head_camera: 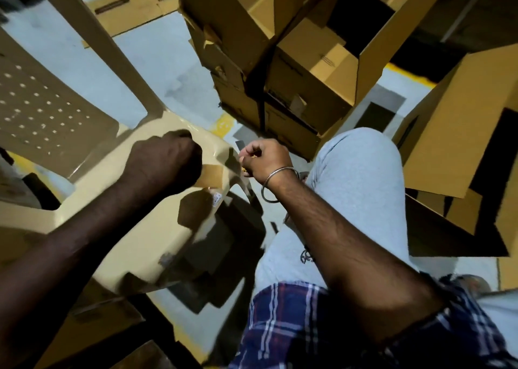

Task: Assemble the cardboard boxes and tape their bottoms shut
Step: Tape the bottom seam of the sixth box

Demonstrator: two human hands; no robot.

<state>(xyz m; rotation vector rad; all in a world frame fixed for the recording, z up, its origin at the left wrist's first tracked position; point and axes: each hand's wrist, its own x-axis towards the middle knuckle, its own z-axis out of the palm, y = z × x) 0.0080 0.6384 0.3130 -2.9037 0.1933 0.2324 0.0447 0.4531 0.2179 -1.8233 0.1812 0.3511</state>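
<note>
Cardboard boxes (308, 68) are stacked open on the floor beyond the knee. Brown tape (211, 176) is stretched between both hands above a plastic chair (84, 172); left hand (165, 164) fingers are curled on it, right hand (263, 155) fingers pinch its end.

Beige plastic chair (92, 189) on floor (157, 60)

Watching head feed: left hand (165, 158) curled in fist over front edge of beige plastic chair (92, 178), brown tape strip (212, 175) beside it. Right hand (263, 155) pinching something small, can't tell what. Steel bangle (276, 183) on wrist. Assembled cardboard boxes (294, 68) stacked ahead, grey-trousered knee (356, 178) right.
</note>
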